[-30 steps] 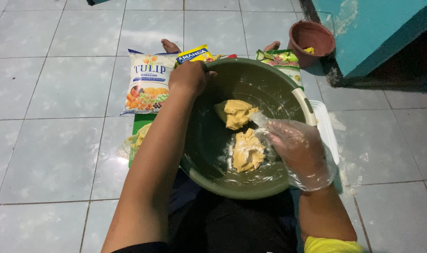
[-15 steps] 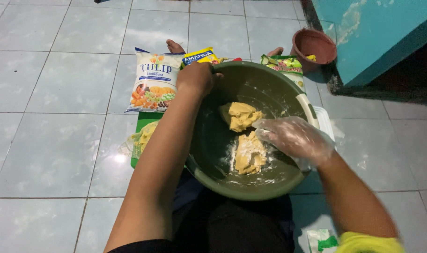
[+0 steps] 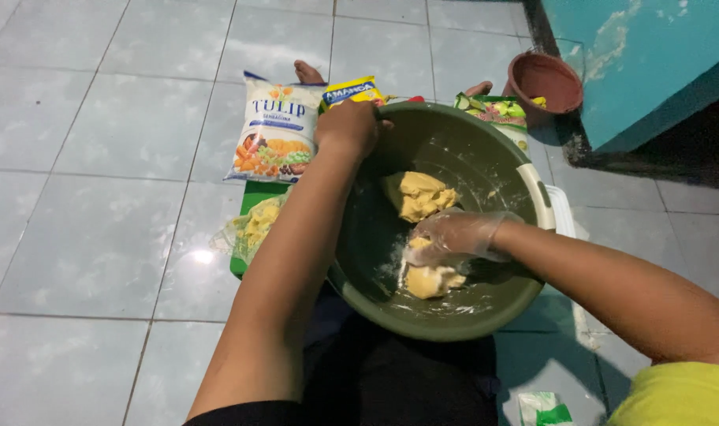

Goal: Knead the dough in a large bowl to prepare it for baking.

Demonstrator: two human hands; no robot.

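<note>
A large green plastic basin [image 3: 462,312] rests tilted on my lap. Two lumps of yellow dough lie in it, one at the back [image 3: 422,193] and one near the front [image 3: 430,280], with white flour dusted around them. My left hand [image 3: 348,126] grips the basin's far rim. My right hand [image 3: 454,235], in a clear plastic glove, presses down on the front lump of dough.
On the tiled floor beyond the basin lie a white flour bag [image 3: 273,138], a yellow packet [image 3: 352,91] and a green packet [image 3: 497,110]. A brown pot [image 3: 545,79] stands by a teal wall. A clear bag of yellow stuff [image 3: 253,225] sits on a green board.
My right hand has moved down and left, from beside the dough onto the front lump. The view has shifted slightly; my left hand keeps its hold on the rim.
</note>
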